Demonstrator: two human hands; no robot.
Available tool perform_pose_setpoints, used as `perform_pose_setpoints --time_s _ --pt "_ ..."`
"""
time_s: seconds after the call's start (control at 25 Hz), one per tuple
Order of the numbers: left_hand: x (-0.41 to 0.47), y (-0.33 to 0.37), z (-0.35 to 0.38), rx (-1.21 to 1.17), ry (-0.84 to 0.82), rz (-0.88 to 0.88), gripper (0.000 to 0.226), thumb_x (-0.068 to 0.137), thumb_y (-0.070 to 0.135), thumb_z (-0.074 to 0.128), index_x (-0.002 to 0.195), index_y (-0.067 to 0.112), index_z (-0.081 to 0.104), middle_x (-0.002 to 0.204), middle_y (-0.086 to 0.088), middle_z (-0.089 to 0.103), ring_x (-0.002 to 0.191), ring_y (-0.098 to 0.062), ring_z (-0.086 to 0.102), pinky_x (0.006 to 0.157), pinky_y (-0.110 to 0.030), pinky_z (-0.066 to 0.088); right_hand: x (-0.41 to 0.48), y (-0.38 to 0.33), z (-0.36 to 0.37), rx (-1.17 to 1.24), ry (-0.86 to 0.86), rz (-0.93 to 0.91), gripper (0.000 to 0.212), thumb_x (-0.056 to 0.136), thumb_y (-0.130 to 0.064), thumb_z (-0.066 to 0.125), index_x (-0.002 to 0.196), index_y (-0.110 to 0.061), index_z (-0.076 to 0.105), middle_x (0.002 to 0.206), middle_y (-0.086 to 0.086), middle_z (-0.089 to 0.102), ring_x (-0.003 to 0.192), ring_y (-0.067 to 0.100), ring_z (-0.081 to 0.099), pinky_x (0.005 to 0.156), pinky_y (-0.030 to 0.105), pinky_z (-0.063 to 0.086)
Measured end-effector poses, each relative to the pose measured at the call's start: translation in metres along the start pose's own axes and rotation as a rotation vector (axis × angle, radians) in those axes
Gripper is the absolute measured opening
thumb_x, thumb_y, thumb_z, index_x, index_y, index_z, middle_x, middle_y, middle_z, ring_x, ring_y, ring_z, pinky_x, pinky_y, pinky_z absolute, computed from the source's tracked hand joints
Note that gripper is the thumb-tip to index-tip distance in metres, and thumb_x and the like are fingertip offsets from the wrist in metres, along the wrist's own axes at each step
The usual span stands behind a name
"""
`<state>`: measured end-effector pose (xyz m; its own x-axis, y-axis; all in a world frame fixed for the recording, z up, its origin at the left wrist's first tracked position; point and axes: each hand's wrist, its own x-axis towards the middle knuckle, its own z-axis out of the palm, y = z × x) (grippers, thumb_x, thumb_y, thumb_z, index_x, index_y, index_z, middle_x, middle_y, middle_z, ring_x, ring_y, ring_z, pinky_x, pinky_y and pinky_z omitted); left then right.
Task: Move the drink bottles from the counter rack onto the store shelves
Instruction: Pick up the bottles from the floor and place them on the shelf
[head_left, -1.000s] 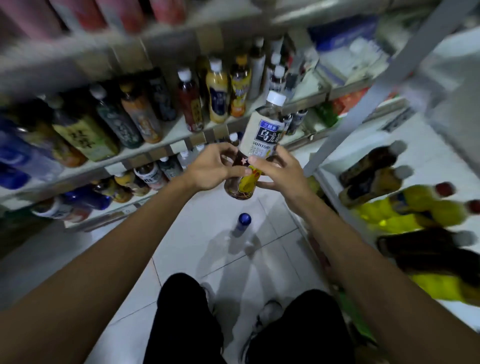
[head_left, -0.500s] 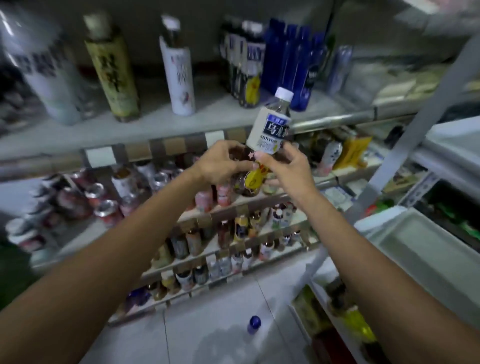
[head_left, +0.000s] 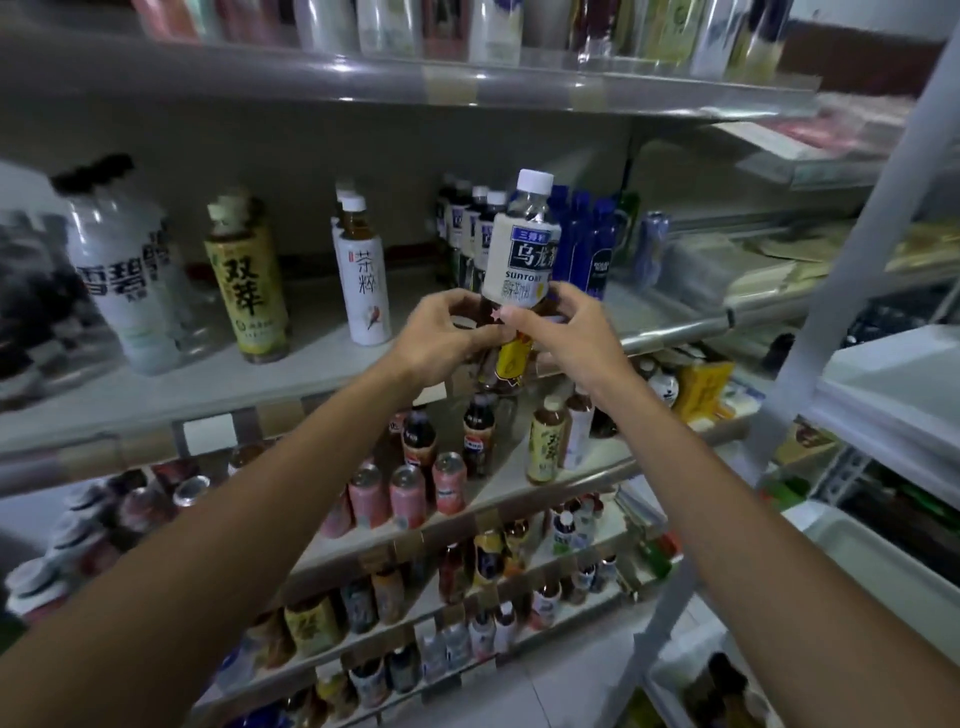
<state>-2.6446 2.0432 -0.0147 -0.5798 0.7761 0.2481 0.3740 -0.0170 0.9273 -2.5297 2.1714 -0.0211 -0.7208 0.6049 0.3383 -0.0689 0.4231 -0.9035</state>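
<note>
At the far left of the middle shelf (head_left: 311, 374) stands a big clear soda bottle (head_left: 122, 270) with a white label. Just right of it is a yellow-labelled tea bottle (head_left: 247, 280), then a slim white bottle (head_left: 363, 275) with another of its kind behind it. All of them are upright.

One shelf down, a row of pink cans (head_left: 410, 493) sits below the left forearm.

The left hand (head_left: 441, 338) has its fingers curled round the dark lower part of the oolong tea bottle (head_left: 522, 260), gripping it from the left. The bottle is nearly upright with its white cap on top. It is held in the air in front of the middle shelf's front edge and does not rest on the shelf. The right hand (head_left: 576, 332) grips the same bottle from the right, with thumb and fingers closed on it just under the pale label.

Behind the held bottle stands a cluster of dark bottles (head_left: 467, 228) with white caps, and just right of those a group of blue bottles (head_left: 587, 244).

Further right, a grey metal post (head_left: 852, 270) slants up through the view. Past it, on the far right, is the pale edge of a rack (head_left: 883, 415); what it holds is too dim to tell.
</note>
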Motion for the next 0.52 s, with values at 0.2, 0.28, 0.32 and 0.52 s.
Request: perform_pose_setpoints --time_s 0.2,0.28,0.32,0.52 --pt "0.061 -0.030 0.025 0.027 0.101 0.011 0.040 0.078 0.021 0.079 0.113 0.010 0.063 0.108 -0.002 0.067 0.098 -0.020 0.069 0.085 -0.034 0.058 0.059 0.042 -0.021 -0.123 -0.054 -0.050 0.056 0.074 -0.052 0.079 0.124 -0.033 0.063 0.110 -0.011 0.068 0.105 0.014 0.063 0.093 0.045 0.054" --pt "0.090 -0.040 0.031 0.060 0.115 0.027 0.039 0.078 0.023 0.079 0.113 0.012 0.064 0.106 0.001 0.068 0.098 -0.015 0.068 0.085 -0.031 0.056 0.088 0.058 -0.027 -0.111 -0.057 -0.067 0.056 0.072 -0.053 0.079 0.123 -0.035 0.064 0.107 -0.012 0.069 0.103 0.013 0.064 0.089 0.047 0.056" --pt "0.104 -0.045 0.032 0.101 0.115 0.039 0.039 0.079 0.026 0.078 0.114 0.014 0.064 0.105 0.003 0.069 0.097 -0.011 0.067 0.085 -0.028 0.055 0.101 0.066 -0.029 -0.109 -0.052 -0.080 0.056 0.072 -0.054 0.079 0.122 -0.035 0.064 0.107 -0.013 0.069 0.103 0.012 0.064 0.088 0.046 0.056" --pt "0.155 -0.079 0.040 0.314 0.169 0.013 0.030 0.086 0.032 0.071 0.114 0.024 0.064 0.106 0.006 0.070 0.100 -0.010 0.065 0.091 -0.032 0.051 0.159 0.110 -0.027 -0.104 -0.027 -0.073 0.052 0.073 -0.049 0.081 0.119 -0.032 0.065 0.110 -0.010 0.070 0.101 0.011 0.062 0.091 0.037 0.053"
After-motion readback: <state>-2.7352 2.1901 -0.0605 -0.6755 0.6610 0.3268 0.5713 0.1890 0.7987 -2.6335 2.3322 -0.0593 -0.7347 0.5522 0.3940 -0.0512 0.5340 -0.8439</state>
